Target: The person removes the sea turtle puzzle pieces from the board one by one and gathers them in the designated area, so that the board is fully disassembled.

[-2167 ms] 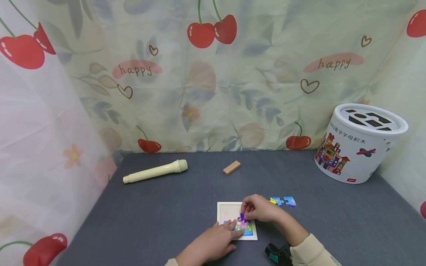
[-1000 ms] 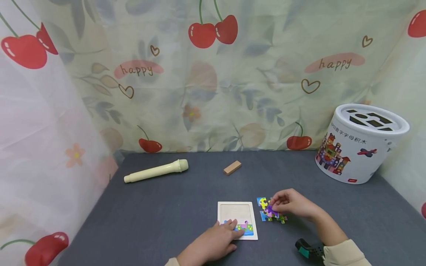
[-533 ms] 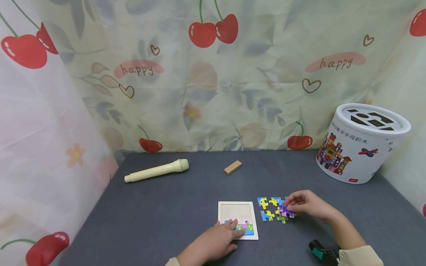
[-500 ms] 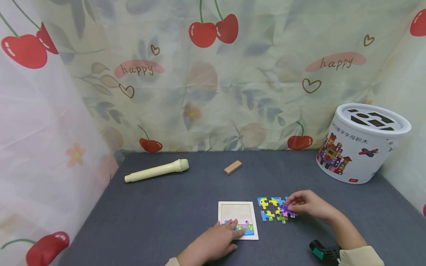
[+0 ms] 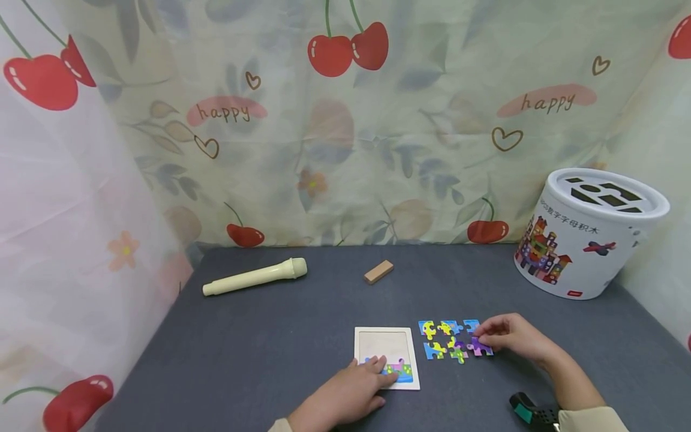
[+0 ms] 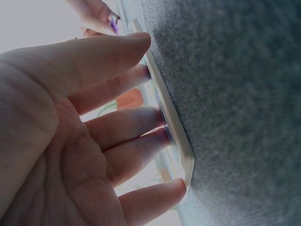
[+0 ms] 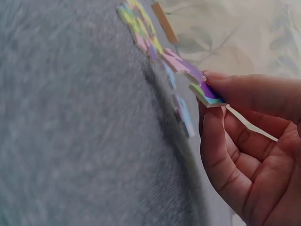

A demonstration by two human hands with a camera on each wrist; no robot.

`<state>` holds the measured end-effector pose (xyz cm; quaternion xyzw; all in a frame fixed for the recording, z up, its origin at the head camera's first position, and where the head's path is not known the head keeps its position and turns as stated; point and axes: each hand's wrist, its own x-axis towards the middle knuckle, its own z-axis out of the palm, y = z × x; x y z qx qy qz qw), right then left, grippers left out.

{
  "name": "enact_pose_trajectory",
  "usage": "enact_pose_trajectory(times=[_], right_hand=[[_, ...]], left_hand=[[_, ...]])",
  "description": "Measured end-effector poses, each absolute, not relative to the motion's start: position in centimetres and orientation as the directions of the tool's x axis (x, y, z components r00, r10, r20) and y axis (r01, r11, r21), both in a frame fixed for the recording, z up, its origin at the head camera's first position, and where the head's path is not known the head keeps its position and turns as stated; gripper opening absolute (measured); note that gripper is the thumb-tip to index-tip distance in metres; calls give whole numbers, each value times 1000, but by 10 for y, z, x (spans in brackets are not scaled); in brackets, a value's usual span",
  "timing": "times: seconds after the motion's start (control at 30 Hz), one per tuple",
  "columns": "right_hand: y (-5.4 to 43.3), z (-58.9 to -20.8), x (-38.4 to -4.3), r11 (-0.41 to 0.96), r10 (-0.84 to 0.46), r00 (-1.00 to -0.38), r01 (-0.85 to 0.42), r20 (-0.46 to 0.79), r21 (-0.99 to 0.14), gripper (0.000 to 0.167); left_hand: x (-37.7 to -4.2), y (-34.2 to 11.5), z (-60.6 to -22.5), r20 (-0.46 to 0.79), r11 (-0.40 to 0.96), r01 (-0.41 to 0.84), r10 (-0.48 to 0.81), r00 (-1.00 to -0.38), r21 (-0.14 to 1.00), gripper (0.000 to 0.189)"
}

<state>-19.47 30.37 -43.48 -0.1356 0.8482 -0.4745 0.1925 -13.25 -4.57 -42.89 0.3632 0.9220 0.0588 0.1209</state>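
My left hand (image 5: 348, 390) rests with spread, fairly straight fingers on the lower part of a light wooden puzzle tray (image 5: 383, 342). A row of joined colourful puzzle pieces (image 5: 402, 371) fills the tray's near end, partly covered by the fingers. To the right of the tray, my right hand (image 5: 515, 337) pinches a purple puzzle piece (image 5: 479, 346) between thumb and fingers. The right wrist view shows this held piece (image 7: 211, 96) tilted and raised off the table. Several loose puzzle pieces (image 5: 434, 350) lie just left of that hand.
Farther back are a small wooden block (image 5: 379, 272) and a cream toy microphone (image 5: 255, 280). A white bucket (image 5: 588, 240) with shaped holes in its lid stands at the back right. Patterned cloth (image 5: 335, 150) hangs behind the dark table (image 5: 259, 348).
My right hand has carried the purple piece from above the tray rightward, over the loose pieces, to their right side. My left hand has stayed on the tray.
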Motion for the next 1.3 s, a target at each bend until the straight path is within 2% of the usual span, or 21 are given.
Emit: enact_pose_trajectory(times=[0.23, 0.43, 0.77, 0.93, 1.3], right_hand=[[307, -441, -194, 505, -398, -892, -18, -214, -863, 35], [304, -442, -193, 553, -340, -913, 1, -226, -833, 35], [304, -439, -187, 640, -335, -923, -78, -187, -765, 40], [305, -439, -185, 693, -350, -922, -136, -166, -708, 34], [307, -442, -186, 656, -414, -901, -194, -132, -730, 31]], left_hand=[[-132, -46, -430, -154, 725, 668, 688, -709, 168, 44], [-132, -46, -430, -162, 725, 668, 689, -707, 168, 44], [-132, -44, -430, -177, 732, 661, 681, -711, 165, 45], [-131, -44, -429, -179, 734, 660, 679, -712, 161, 45], [-131, -45, -428, -170, 731, 661, 683, -711, 171, 44]])
